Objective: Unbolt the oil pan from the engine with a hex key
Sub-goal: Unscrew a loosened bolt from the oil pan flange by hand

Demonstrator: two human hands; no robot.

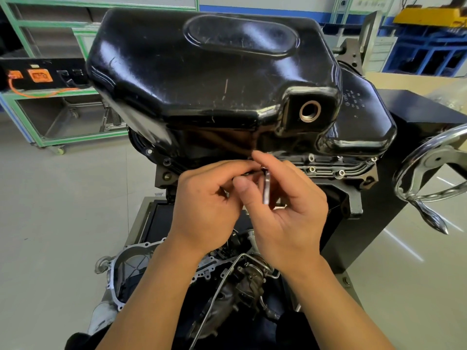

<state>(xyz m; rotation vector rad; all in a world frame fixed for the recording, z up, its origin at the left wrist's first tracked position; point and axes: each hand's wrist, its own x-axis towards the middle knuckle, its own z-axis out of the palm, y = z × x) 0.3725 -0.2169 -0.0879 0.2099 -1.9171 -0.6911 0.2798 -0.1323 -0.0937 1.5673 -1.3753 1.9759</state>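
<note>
Pale workshop floor (63,198) surrounds the work area in the head view, with a green-framed trolley (50,117) at rear left and a chrome handwheel (429,173) on the stand at right. The engine (353,198) is mounted inverted, so the oil pan (214,79) sits uppermost at centre frame, its flange seated on the block. The pan is a glossy black pressed shell. Judge it rigid, moderately heavy and slick. Once unbolted, it should be taken by the flange edges on two opposite sides, not by the smooth crown or the open drain hole (310,110). Several flange bolts (312,169) appear fitted along the right-hand run, so the task looks partway at most. The hex key (266,188) is a slim, stiff steel L. Its silvery leg hangs down just below the front flange edge, and the working end is hidden behind the fingers. The right hand (290,215) is raised palm-inward, thumb and forefingers pinching the key near its bend. The left hand (209,210) lies back-up, touching the right, with fingers curled and forefinger and thumb pinching the key's upper end at the flange. Both forearms rise from the lower frame over loose engine parts (242,276) laid below. Whether the tip is seated in a bolt head cannot be told.
</note>
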